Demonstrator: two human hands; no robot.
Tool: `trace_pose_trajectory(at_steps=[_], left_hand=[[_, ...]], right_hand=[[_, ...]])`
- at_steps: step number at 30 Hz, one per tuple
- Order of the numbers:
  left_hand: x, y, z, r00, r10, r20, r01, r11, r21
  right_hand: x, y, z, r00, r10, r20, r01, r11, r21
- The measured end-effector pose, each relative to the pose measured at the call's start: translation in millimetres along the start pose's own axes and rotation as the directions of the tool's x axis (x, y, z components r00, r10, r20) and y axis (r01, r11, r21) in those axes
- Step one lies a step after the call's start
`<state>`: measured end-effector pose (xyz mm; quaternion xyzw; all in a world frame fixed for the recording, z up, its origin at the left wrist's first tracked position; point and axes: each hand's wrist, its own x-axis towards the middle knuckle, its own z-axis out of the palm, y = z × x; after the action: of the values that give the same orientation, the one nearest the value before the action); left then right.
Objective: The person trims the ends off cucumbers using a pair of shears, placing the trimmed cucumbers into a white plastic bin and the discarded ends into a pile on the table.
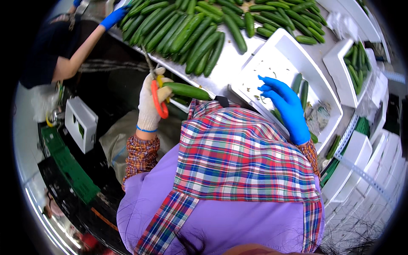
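My left hand (149,95), in a white knit glove, is closed on scissors (157,100) with orange and yellow handles; their blades point away from me. A single cucumber (187,90) extends rightward from those gloved fingers, its near end against them; whether they grip it too is hard to tell. My right hand (284,105), in a blue glove, hovers over a white bin (272,46) with fingers spread and nothing in them. In that bin lie a few cucumbers (304,93), small scraps and a crumpled clear plastic bag (319,117).
Piled cucumbers (170,32) cover the far part of a metal table (231,63). Another person's blue-gloved hand (114,18) touches the pile at far left. At right stand a white crate of cucumbers (340,76) and stacked white bins (352,170). Green crates (70,165) stand low left.
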<state>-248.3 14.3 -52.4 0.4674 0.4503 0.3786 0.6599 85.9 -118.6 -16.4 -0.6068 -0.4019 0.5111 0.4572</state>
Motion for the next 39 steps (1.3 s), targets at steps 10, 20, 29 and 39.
trace_pose_trajectory(at_steps=[10,20,29,39], left_hand=[[-51,-215,-128,0.624,-0.545,-0.560,0.503,0.829,-0.246],[-20,-305,-130,0.531,-0.476,-0.701,0.492,0.847,-0.203],[53,-268,-139,0.297,-0.557,-0.776,0.295,0.826,-0.480],[-43,-272,-72,0.757,-0.438,-0.485,0.635,0.668,0.387]], right_hand=[[-6,11,6,0.986,0.159,-0.058,-0.161,0.987,-0.027],[-2,7,6,0.976,0.197,-0.090,-0.209,0.967,-0.145],[-2,0,15,0.977,0.196,-0.083,-0.210,0.949,-0.235],[-4,10,-31,0.967,0.091,-0.237,-0.170,0.926,-0.336]])
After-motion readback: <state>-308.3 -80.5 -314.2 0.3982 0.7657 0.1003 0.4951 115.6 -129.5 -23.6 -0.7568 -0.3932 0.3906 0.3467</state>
